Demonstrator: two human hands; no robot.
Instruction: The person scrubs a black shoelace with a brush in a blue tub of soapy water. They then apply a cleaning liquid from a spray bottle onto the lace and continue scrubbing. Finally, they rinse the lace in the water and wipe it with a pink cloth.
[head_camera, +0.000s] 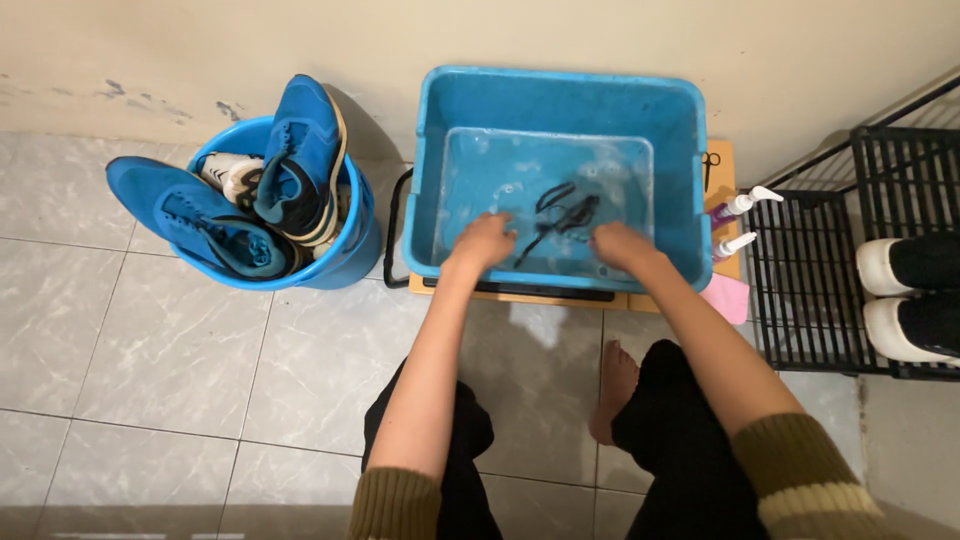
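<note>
Both hands are down in the water of a blue tub (560, 100) standing against the wall. The left hand (484, 241) and right hand (622, 246) are apart, each gripping an end of dark shoelaces (562, 214) floating between them. A round blue bucket (345, 255) beside the tub holds blue shoes (297, 160).

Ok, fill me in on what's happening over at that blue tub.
A person crouches on the tiled floor with both hands in the water of a blue rectangular tub. The left hand and right hand are on either side of dark laces lying in the water. Beside it, a round blue bucket holds blue sneakers.
</note>
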